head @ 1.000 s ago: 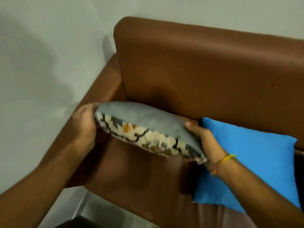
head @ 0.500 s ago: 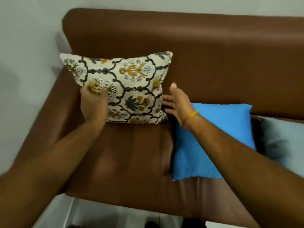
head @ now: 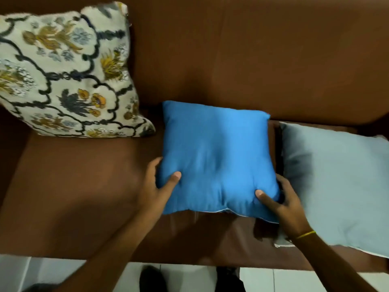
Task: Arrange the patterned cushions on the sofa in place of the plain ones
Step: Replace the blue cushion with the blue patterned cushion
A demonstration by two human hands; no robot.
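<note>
Now my left hand (head: 156, 186) and my right hand (head: 280, 199) are each clamped on a lower corner of the plain blue cushion (head: 216, 161), thumbs pressed into its front, fingers tucked behind; the cushion sits at the middle of the sofa (head: 252, 60), its top leaning toward the backrest, its bottom edge just above the seat's front half. By my judgement the step in hand is taking this plain one away; the patterned cushion (head: 67, 72) stands propped against the backrest at the sofa's left end, so one swap looks done; a plain grey cushion (head: 336, 182) lies just beside the blue one toward the right end, my right hand touching or nearly touching its edge; I cannot tell which. Next I need to lift the blue cushion clear of the seat without dragging the grey one along, then set it off the sofa; I see no other patterned cushion.
</note>
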